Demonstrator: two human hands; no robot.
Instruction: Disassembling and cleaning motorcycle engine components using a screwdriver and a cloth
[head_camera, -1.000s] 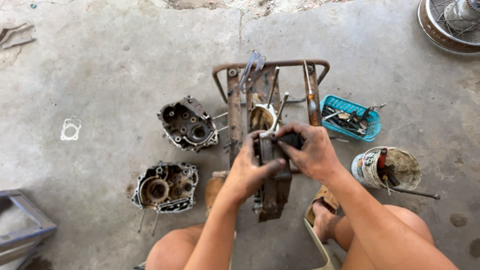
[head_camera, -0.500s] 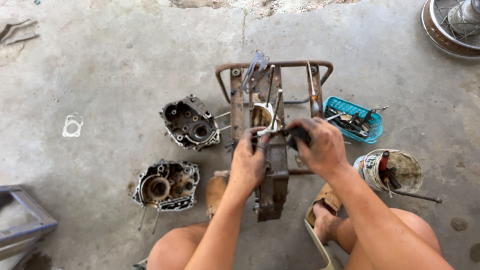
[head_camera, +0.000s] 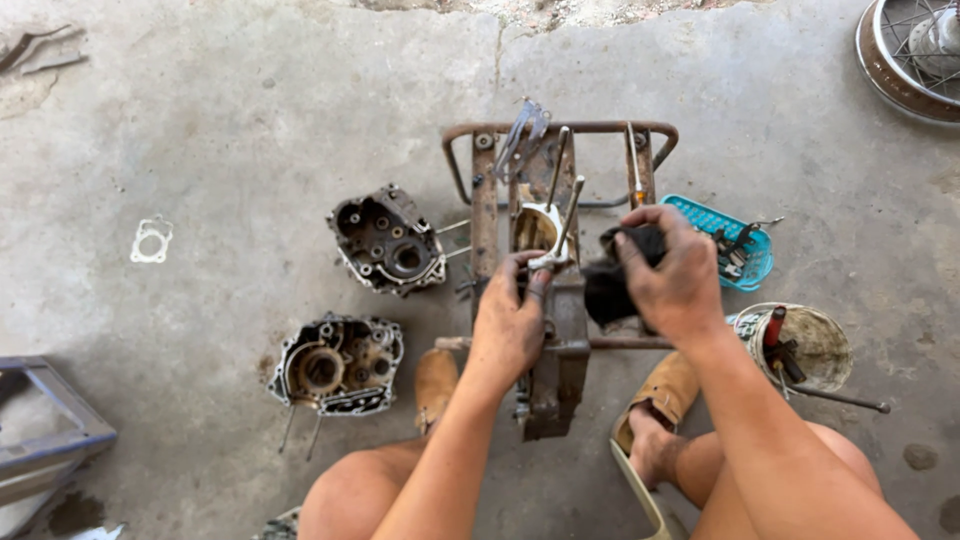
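**wrench_newbie:** ok so what's each hand actually doing here? Hard to read from a head cam.

**oldcases:** The left hand (head_camera: 510, 325) is closed around the top of the engine block (head_camera: 556, 365), fingers wrapped near the connecting rod (head_camera: 560, 228) that sticks up out of it. The right hand (head_camera: 672, 282) is clenched on a dark rag (head_camera: 612, 280), pressed against the right side of the same block.

**wrench_newbie:** And the block is sitting on what?

**oldcases:** It's on a rusty metal stand (head_camera: 486, 190) on the concrete floor (head_camera: 250, 130), right between the person's knees, with a sandaled foot on each side of it.

**wrench_newbie:** Other parts around?

**oldcases:** Two crankcase halves lie to the left, one upper (head_camera: 386, 240), one lower (head_camera: 336, 365), both well apart from the hands. A pale gasket (head_camera: 152, 240) lies farther left. To the right, a teal basket (head_camera: 722, 222) of small parts and a grimy bucket (head_camera: 815, 345) with a red-handled tool in it. A spoked wheel (head_camera: 905, 55) pokes in at the top right corner.
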